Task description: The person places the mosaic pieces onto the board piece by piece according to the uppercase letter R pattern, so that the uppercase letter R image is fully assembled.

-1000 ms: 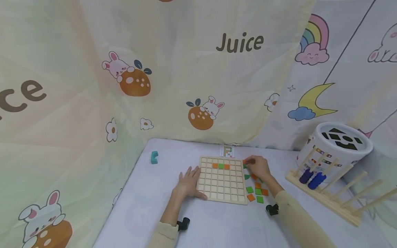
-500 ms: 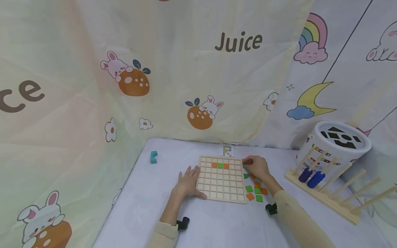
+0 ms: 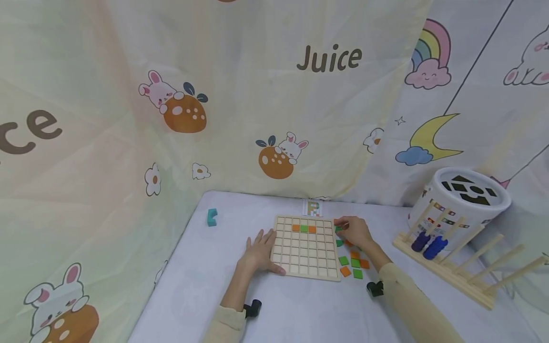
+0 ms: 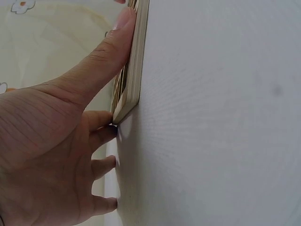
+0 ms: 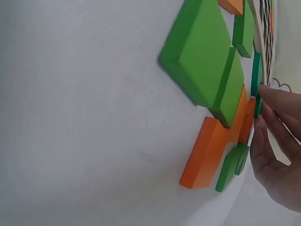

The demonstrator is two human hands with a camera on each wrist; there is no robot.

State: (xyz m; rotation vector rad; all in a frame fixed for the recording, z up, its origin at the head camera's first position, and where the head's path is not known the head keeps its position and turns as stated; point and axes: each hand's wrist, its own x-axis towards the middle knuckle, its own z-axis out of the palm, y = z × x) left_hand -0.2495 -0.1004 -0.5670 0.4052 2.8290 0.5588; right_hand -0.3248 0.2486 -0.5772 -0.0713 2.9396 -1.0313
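A wooden grid board (image 3: 305, 259) lies on the table. Set in one of its far rows are an orange tile (image 3: 296, 228), a green tile (image 3: 304, 229) and another orange tile (image 3: 312, 229). My left hand (image 3: 257, 256) rests spread at the board's left edge; its thumb (image 4: 106, 54) lies along the near edge in the left wrist view. At the far right corner my right hand (image 3: 357, 232) pinches a dark green tile (image 5: 258, 107) between thumb and fingers. Those fingers partly hide the tile. Beside it lies another dark green piece (image 5: 256, 73).
Several loose green tiles (image 3: 358, 274) and orange tiles (image 3: 345, 271) lie right of the board. Behind it is a pattern card (image 3: 313, 208). A teal block (image 3: 212, 217) sits far left. A wooden peg rack (image 3: 446, 272) and a white bucket (image 3: 456, 205) stand at right.
The head view has shifted slightly. My left hand stays at the board's edge, and my right hand stays over the dark green tile with hardly any movement.
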